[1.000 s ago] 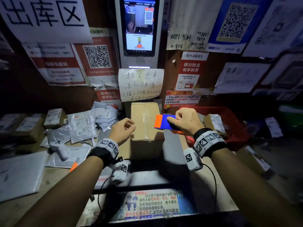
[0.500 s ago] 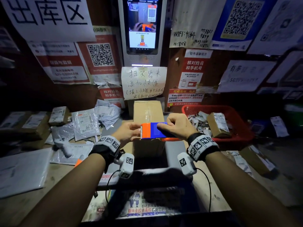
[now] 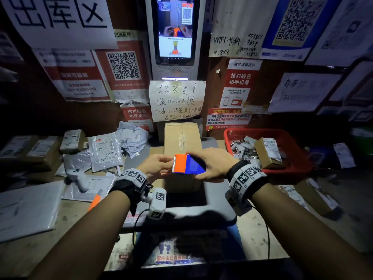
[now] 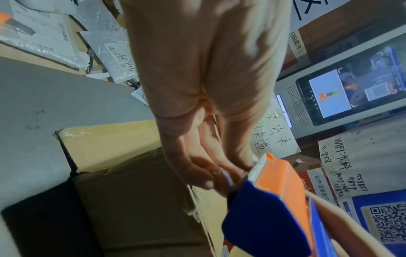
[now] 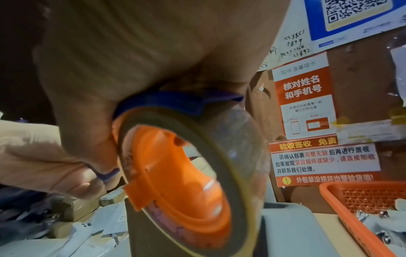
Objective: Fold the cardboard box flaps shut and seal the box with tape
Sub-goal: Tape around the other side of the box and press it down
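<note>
Stood on a grey platform (image 3: 220, 190), flaps closed: a box (image 3: 182, 138), a clear tape strip running along its top seam. Held just above its near end: a dispenser (image 3: 188, 164), orange at the toothed edge, blue behind. Wrapped round the blue part from the far side: the right hand (image 3: 214, 165), fingers curled over the top, thumb beneath. Seen from the right wrist: the tape roll (image 5: 237, 139) on its orange hub, pressed against the palm. Reached to the toothed edge: the left hand (image 3: 156, 168), thumb and fingertips (image 4: 206, 180) meeting right at the blade, pinching there. Could not tell whether a loose tape end lay between them; too clear and too small to make out.

Sat to the right of the box: a red basket (image 3: 302, 160) holding small parts and a labelled carton. Lay scattered to the left: grey mailers (image 3: 105, 150), small parcels and a white scanner (image 3: 77, 177). Hung on the wall behind the box: a kiosk screen (image 3: 175, 29), a handwritten note (image 3: 177, 101) under it, and posters with QR codes.
</note>
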The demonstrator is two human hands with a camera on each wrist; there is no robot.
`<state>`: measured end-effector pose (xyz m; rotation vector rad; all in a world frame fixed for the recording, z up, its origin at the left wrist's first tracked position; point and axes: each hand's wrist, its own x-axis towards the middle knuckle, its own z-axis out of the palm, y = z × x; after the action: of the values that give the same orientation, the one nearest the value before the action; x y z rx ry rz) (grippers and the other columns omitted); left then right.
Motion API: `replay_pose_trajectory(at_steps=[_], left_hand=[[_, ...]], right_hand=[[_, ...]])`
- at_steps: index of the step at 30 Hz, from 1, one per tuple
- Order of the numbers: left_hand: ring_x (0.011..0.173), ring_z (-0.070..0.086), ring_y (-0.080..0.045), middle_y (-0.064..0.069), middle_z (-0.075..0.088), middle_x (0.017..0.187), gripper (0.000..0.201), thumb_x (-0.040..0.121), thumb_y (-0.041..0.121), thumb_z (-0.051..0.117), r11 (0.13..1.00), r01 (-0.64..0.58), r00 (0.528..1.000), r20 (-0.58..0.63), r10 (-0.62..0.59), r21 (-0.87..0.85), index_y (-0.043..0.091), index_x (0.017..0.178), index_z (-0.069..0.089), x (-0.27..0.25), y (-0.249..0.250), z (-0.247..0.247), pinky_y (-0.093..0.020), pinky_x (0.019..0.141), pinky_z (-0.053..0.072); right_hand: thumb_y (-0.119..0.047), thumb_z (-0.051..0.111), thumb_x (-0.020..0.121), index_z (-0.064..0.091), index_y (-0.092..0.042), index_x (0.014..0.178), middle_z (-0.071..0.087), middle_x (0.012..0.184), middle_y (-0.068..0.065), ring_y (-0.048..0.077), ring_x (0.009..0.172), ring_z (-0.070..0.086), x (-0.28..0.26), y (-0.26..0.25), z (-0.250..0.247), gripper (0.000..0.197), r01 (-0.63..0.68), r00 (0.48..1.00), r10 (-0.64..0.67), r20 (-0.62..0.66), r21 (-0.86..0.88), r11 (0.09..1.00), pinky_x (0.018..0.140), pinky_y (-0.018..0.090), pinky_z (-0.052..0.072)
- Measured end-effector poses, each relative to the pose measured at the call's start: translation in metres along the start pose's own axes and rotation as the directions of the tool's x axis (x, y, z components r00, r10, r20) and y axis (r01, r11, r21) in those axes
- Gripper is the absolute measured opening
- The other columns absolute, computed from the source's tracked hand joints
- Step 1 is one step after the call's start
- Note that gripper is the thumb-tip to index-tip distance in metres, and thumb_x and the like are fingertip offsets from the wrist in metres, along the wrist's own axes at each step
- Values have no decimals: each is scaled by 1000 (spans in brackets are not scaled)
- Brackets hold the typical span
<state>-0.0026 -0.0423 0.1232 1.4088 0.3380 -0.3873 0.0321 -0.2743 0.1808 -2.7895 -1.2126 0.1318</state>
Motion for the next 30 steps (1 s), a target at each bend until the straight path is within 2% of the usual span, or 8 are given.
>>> replay_pose_trajectory(at_steps=[4, 8, 11, 14, 16, 23, 26, 30], left_hand=[[67, 58, -17, -8, 67, 81, 20, 89, 3, 66, 999, 39, 999, 24, -39, 6, 3, 108, 68, -1, 4, 0, -25, 62, 54], [77, 52, -24, -8, 69, 78, 21, 86, -9, 62, 999, 26, 1000, -2, -26, 42, 8, 95, 70, -1, 4, 3, -34, 70, 50], [66, 59, -20, -6, 67, 72, 19, 82, -9, 66, 993, 1, 999, -45, 5, 116, 8, 90, 68, -3, 8, 10, -28, 58, 51], [50, 52, -15, -8, 64, 66, 19, 81, -14, 65, 983, -16, 987, -155, 44, 182, 5, 84, 68, 1, 12, 14, -22, 44, 35], [51, 49, -16, -10, 64, 66, 19, 82, -12, 67, 980, -21, 973, -221, 66, 199, 6, 79, 68, 5, 16, 15, -23, 42, 32], [63, 59, -18, -11, 71, 76, 13, 81, -2, 73, 971, -24, 967, -242, 83, 238, 11, 79, 74, 6, 19, 15, -23, 46, 38], [49, 59, -15, -17, 68, 71, 10, 83, -7, 69, 971, -5, 952, -296, 77, 237, 3, 82, 72, 3, 17, -1, -19, 39, 39], [38, 56, -12, -19, 67, 63, 5, 85, -9, 67, 969, -1, 938, -335, 86, 247, -5, 87, 70, -5, 13, -41, -17, 37, 40]], right_hand=[[-48, 69, 78, 34, -30, 152, 66, 122, 4, 29, 104, 62, -4, 5, 1, 83, 65, 998, -64, -17, 68, 996, 81, 39, 51], [-43, 71, 78, 36, -31, 152, 63, 128, 0, 24, 108, 61, -1, 13, -3, 83, 112, 991, -109, -75, 46, 993, 82, 33, 49], [-41, 73, 79, 39, -28, 151, 62, 130, 0, 23, 108, 60, -1, 16, -4, 81, 135, 988, -131, -82, 41, 990, 80, 29, 45], [-41, 73, 80, 38, -27, 151, 63, 128, 1, 23, 107, 60, 0, 17, 0, 81, 138, 987, -132, -90, 63, 988, 78, 28, 43], [-42, 73, 80, 38, -29, 151, 66, 120, 2, 21, 101, 60, 1, 21, 3, 80, 119, 989, -111, -97, 82, 989, 74, 24, 38], [-53, 69, 77, 33, -36, 150, 72, 104, 4, 25, 86, 65, 1, 33, 5, 83, 49, 998, -45, -32, 134, 990, 76, 36, 53], [-70, 62, 72, 29, -43, 150, 73, 101, 4, 24, 85, 66, -5, 42, 8, 89, 12, 1000, -13, 6, 133, 991, 76, 37, 55], [-65, 60, 70, 36, -43, 145, 72, 102, -1, 22, 83, 65, -24, 65, 5, 82, -49, 999, 48, 7, 129, 990, 78, 36, 55]])
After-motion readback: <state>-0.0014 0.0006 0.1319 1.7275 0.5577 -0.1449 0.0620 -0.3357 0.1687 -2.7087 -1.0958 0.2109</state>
